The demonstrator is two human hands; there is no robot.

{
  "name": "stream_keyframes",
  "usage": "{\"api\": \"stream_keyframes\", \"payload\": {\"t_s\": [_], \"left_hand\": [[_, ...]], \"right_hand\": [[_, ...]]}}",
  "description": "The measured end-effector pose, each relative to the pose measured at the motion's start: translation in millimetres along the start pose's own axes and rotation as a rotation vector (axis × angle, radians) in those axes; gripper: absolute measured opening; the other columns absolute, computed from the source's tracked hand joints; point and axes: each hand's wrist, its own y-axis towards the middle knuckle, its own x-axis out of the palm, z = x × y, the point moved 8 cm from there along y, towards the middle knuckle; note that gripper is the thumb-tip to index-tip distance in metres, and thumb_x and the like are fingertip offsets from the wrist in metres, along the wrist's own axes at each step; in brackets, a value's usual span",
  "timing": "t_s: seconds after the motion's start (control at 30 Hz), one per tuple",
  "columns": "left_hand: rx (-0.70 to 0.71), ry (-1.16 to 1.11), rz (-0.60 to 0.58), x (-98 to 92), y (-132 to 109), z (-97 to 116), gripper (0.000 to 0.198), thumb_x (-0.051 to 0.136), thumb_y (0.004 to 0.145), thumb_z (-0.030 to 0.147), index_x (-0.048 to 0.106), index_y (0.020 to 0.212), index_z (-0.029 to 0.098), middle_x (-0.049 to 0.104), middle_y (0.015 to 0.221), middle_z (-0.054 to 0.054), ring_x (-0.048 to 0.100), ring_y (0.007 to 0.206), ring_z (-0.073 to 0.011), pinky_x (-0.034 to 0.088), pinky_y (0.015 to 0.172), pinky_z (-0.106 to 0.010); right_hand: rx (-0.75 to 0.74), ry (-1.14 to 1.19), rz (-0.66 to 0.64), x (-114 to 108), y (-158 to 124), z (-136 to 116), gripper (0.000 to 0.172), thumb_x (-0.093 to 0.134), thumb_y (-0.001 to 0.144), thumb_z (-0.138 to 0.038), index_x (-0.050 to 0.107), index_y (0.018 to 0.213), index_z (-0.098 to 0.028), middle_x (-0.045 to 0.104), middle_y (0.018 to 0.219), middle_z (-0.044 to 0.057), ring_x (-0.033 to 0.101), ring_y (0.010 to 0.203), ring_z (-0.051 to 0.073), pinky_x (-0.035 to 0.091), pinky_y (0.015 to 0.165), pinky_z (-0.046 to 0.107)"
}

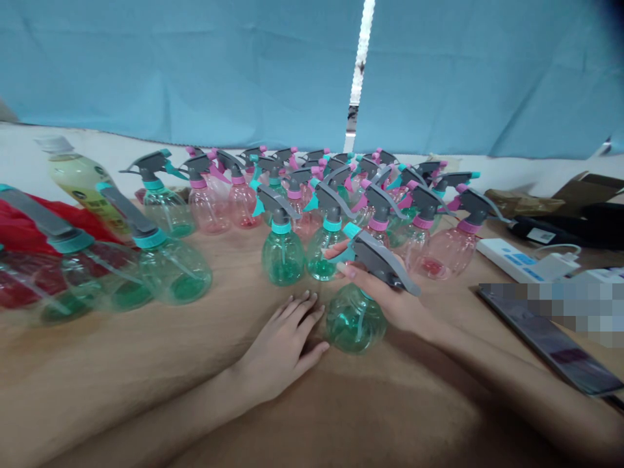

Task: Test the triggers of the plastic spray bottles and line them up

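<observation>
My right hand (390, 296) is wrapped round the neck of a green spray bottle (355, 325), just below its grey and teal trigger head. The bottle is nearly upright, at or close to the tabletop; I cannot tell whether its base touches. To its left, my left hand (287, 344) lies flat on the wooden table (170, 390), fingers stretched out and holding nothing. Behind the hands stand two more green spray bottles (283, 260) and several pink ones (446, 250), their trigger heads crowded together in rows.
Three green spray bottles (178, 276) stand at the left, near red cloth (63, 224) and a tall yellowish bottle (80, 182). A power strip (511, 260) and a phone (550, 341) lie at the right. Blue cloth (195, 71) hangs behind the table.
</observation>
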Motion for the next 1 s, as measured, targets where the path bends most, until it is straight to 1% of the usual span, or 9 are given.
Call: {"api": "stream_keyframes", "payload": {"t_s": [0.07, 0.17, 0.3, 0.4, 0.53, 0.67, 0.83, 0.93, 1.0], "left_hand": [[-0.004, 0.001, -0.002, -0.1, 0, 0, 0.051, 0.047, 0.097, 0.044, 0.048, 0.133, 0.008, 0.044, 0.143, -0.016, 0.037, 0.134, -0.0288, 0.033, 0.108, -0.047], [-0.010, 0.002, -0.014, 1.0, 0, -1, 0.052, 0.047, 0.097, 0.044, 0.048, 0.134, 0.008, 0.043, 0.144, -0.016, 0.036, 0.135, -0.0283, 0.032, 0.109, -0.046], [-0.012, -0.008, -0.013, 2.2, 0, -1, 0.053, 0.048, 0.096, 0.044, 0.047, 0.135, 0.008, 0.043, 0.145, -0.016, 0.036, 0.135, -0.0279, 0.031, 0.110, -0.046], [-0.021, -0.022, -0.002, 1.7, 0, -2, 0.052, 0.047, 0.097, 0.044, 0.047, 0.135, 0.008, 0.044, 0.144, -0.016, 0.036, 0.135, -0.0277, 0.030, 0.110, -0.046], [-0.026, -0.032, -0.011, 0.9, 0, -1, 0.051, 0.045, 0.097, 0.044, 0.046, 0.135, 0.009, 0.045, 0.144, -0.016, 0.036, 0.135, -0.0275, 0.031, 0.110, -0.046], [-0.028, -0.028, 0.001, -1.5, -1, -1, 0.051, 0.045, 0.097, 0.043, 0.045, 0.135, 0.009, 0.044, 0.144, -0.016, 0.036, 0.135, -0.0271, 0.031, 0.110, -0.046], [-0.019, -0.016, 0.001, -1.5, -1, -1, 0.050, 0.046, 0.097, 0.042, 0.047, 0.134, 0.009, 0.045, 0.143, -0.017, 0.037, 0.135, -0.0280, 0.032, 0.109, -0.047], [-0.023, -0.011, 0.023, -2.8, -1, -1, 0.050, 0.045, 0.098, 0.043, 0.046, 0.134, 0.009, 0.047, 0.141, -0.016, 0.038, 0.134, -0.0283, 0.034, 0.107, -0.047], [-0.023, -0.008, 0.027, -2.7, 0, -2, 0.049, 0.044, 0.098, 0.042, 0.046, 0.134, 0.009, 0.048, 0.140, -0.016, 0.039, 0.134, -0.0283, 0.035, 0.107, -0.047]], "right_hand": [[0.032, -0.027, -0.008, 0, 0, 2, 0.017, 0.060, 0.087, -0.034, 0.063, 0.101, -0.025, 0.066, 0.090, -0.001, 0.063, 0.082, 0.015, 0.050, 0.079, 0.032], [0.071, -0.050, 0.009, -1, 0, 5, 0.018, 0.060, 0.086, -0.041, 0.061, 0.091, -0.024, 0.063, 0.080, -0.001, 0.062, 0.076, 0.016, 0.050, 0.072, 0.031], [0.083, -0.045, 0.035, -2, -1, 6, 0.022, 0.060, 0.085, -0.045, 0.061, 0.085, -0.023, 0.063, 0.077, 0.000, 0.060, 0.069, 0.015, 0.049, 0.064, 0.030], [0.059, -0.072, 0.056, -4, -2, 4, 0.024, 0.059, 0.085, -0.046, 0.061, 0.081, -0.023, 0.060, 0.071, -0.001, 0.058, 0.066, 0.015, 0.047, 0.062, 0.029], [0.028, -0.144, 0.072, -8, -1, 0, 0.023, 0.059, 0.086, -0.044, 0.060, 0.078, -0.022, 0.059, 0.069, -0.002, 0.057, 0.067, 0.014, 0.045, 0.061, 0.028], [0.031, -0.105, 0.003, -3, 3, -2, 0.024, 0.059, 0.086, -0.045, 0.061, 0.080, -0.022, 0.063, 0.076, -0.001, 0.061, 0.074, 0.015, 0.048, 0.069, 0.030], [0.028, -0.029, -0.009, 0, 0, -6, 0.021, 0.062, 0.084, -0.041, 0.063, 0.097, -0.024, 0.068, 0.095, 0.001, 0.065, 0.087, 0.018, 0.051, 0.078, 0.033], [0.059, -0.012, 0.018, -2, -3, -2, 0.032, 0.068, 0.078, -0.042, 0.063, 0.104, -0.025, 0.069, 0.105, 0.002, 0.066, 0.092, 0.021, 0.053, 0.080, 0.036], [0.057, -0.022, 0.010, -2, -5, -1, 0.040, 0.072, 0.073, -0.044, 0.064, 0.107, -0.026, 0.070, 0.102, 0.003, 0.066, 0.092, 0.022, 0.054, 0.080, 0.037]]}}
